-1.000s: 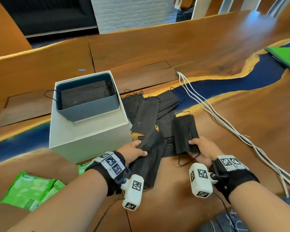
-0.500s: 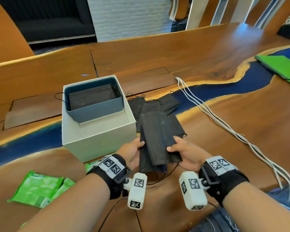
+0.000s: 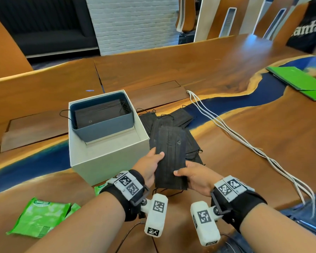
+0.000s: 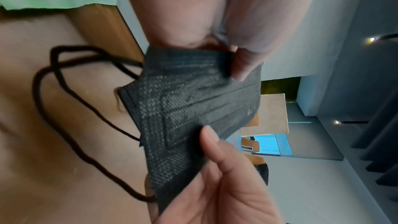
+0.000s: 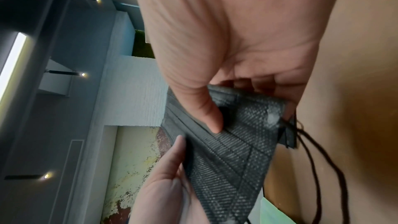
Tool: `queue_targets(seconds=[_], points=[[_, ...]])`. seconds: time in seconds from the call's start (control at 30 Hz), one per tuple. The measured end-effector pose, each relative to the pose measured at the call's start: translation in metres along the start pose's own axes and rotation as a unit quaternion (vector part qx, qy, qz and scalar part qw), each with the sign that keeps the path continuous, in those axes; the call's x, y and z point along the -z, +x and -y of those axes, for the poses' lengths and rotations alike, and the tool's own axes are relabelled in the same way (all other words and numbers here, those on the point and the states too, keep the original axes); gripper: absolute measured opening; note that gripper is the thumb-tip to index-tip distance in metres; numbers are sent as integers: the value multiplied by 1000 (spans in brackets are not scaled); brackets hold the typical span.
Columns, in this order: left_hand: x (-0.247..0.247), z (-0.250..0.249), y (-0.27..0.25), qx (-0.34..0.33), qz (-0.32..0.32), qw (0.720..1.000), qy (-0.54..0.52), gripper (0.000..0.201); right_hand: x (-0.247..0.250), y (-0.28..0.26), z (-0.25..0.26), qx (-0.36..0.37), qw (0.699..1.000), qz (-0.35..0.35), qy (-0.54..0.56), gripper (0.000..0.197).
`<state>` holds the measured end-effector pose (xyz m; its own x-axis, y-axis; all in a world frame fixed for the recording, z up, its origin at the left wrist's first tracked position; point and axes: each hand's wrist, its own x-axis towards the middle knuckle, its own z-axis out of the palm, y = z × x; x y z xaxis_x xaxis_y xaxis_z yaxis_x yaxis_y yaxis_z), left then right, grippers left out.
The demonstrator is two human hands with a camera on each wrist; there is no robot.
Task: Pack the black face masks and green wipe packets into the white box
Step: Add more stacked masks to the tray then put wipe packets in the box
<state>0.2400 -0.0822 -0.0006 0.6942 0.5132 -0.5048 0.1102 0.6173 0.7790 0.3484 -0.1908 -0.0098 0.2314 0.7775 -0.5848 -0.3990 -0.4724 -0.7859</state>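
A small stack of black face masks (image 3: 171, 157) is lifted above the table just right of the white box (image 3: 106, 161). My left hand (image 3: 153, 161) pinches its left edge and my right hand (image 3: 188, 175) pinches its near right corner. The left wrist view shows my left thumb on the masks (image 4: 189, 108); the right wrist view shows my right thumb on the masks (image 5: 232, 159). Ear loops dangle below. In the box, a blue-grey tray (image 3: 108, 130) holds more masks. Loose masks (image 3: 177, 116) lie behind the stack. Green wipe packets (image 3: 38, 218) lie at the near left.
White cords (image 3: 244, 143) run diagonally across the table on the right. A green folder (image 3: 299, 81) lies at the far right. Another green packet (image 3: 99, 188) peeks out by the box's near corner. The wooden table (image 3: 171, 70) has a blue resin strip.
The two masks that lay apart under each hand have been brought together into one stack and lifted off the table, closer to the box.
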Motion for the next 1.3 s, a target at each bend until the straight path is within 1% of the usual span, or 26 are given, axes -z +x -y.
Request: queue_targets(seconds=[0.07, 0.13, 0.2, 0.23, 0.33, 0.4, 0.47, 0.53, 0.57, 0.67, 0.73, 0.77, 0.83, 0.87, 0.93, 0.97, 1.07, 1.1, 1.17, 1.2, 1.3], points=[[0, -3, 1, -8, -7, 1000, 12, 33, 1, 1, 3, 2, 1000, -14, -24, 36], [2, -5, 0, -14, -12, 1000, 23, 34, 2, 0, 7, 4, 999, 0, -48, 31], [4, -10, -3, -23, -13, 999, 29, 32, 3, -1, 11, 0, 998, 5, -61, 17], [5, -14, -6, -33, -13, 999, 28, 31, 5, -1, 13, 2, 998, -9, -68, 11], [10, -32, -14, -75, -25, 997, 25, 28, 24, 9, 17, 12, 985, -100, -142, 21], [17, -44, -19, -98, -34, 994, 22, 27, 40, 20, 19, -3, 965, -175, -197, 23], [25, -56, -25, -114, -37, 993, 22, 26, 52, 29, 25, -33, 943, -243, -226, 23], [31, -67, -31, -123, -42, 991, 22, 23, 56, 36, 34, -49, 917, -287, -272, 24], [34, -72, -34, -127, -47, 991, 21, 22, 58, 41, 39, -54, 907, -297, -294, 25], [38, -82, -41, -135, -60, 989, 12, 22, 53, 53, 53, -78, 889, -288, -347, 29], [41, -87, -45, -138, -65, 988, 0, 24, 48, 61, 60, -106, 872, -276, -389, 42], [42, -89, -46, -140, -68, 988, -6, 24, 46, 65, 63, -112, 865, -273, -406, 45], [44, -91, -49, -140, -72, 987, -12, 23, 48, 75, 65, -124, 853, -274, -427, 43], [45, -92, -49, -139, -72, 988, -15, 23, 51, 80, 65, -123, 855, -272, -425, 43], [48, -92, -50, -137, -71, 988, -19, 21, 58, 91, 63, -114, 871, -276, -389, 47], [49, -91, -51, -135, -72, 988, -19, 20, 60, 95, 61, -110, 873, -281, -383, 48], [52, -92, -53, -127, -81, 988, -17, 20, 60, 106, 58, -119, 854, -285, -420, 34], [54, -92, -53, -125, -84, 988, -15, 21, 59, 109, 57, -124, 854, -291, -412, 34], [56, -93, -52, -120, -90, 989, -12, 22, 60, 113, 56, -122, 875, -274, -380, 39], [56, -93, -51, -119, -93, 989, -11, 23, 62, 115, 55, -118, 876, -280, -376, 42], [56, -95, -47, -120, -93, 988, -15, 24, 69, 115, 49, -94, 879, -304, -356, 36]])
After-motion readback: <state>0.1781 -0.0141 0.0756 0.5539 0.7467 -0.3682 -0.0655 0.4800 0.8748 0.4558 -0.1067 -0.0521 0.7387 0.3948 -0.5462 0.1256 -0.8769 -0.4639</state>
